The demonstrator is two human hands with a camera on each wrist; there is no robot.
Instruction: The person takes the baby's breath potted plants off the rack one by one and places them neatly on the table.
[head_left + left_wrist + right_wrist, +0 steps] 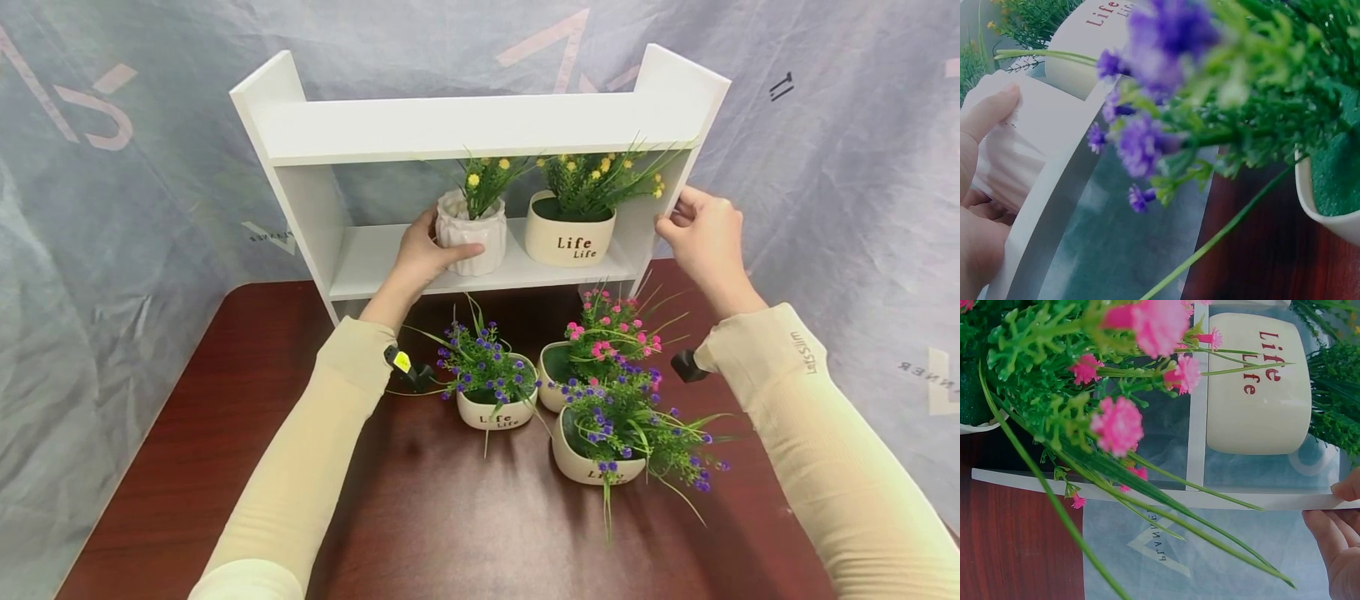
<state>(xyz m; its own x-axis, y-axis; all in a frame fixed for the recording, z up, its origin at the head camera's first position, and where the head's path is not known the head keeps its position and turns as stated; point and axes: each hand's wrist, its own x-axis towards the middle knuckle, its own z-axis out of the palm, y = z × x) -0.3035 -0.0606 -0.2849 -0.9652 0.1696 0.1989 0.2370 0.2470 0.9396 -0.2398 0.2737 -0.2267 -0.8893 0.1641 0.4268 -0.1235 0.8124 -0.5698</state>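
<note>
White pot (477, 232): is standing on or just above the shelf (472, 129), probably weighing little, feeling stiff, slick; ribbed sides are offering hold.
Left hand (420, 260): is gripping those sides.
Right hand (711, 237): is pinching the shelf's edge.

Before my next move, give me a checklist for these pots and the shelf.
1. Left hand gripping the white fluted pot: ok.
2. White fluted pot seated flat on the lower board: cannot tell; base partly hidden.
3. Right hand gripping the right panel of the white shelf: ok.
4. Yellow-flowered "Life" pot upright on the lower board: ok.
5. Table before the shelf free: not ok; two purple-flowered pots and a pink-flowered pot stand there.
</note>
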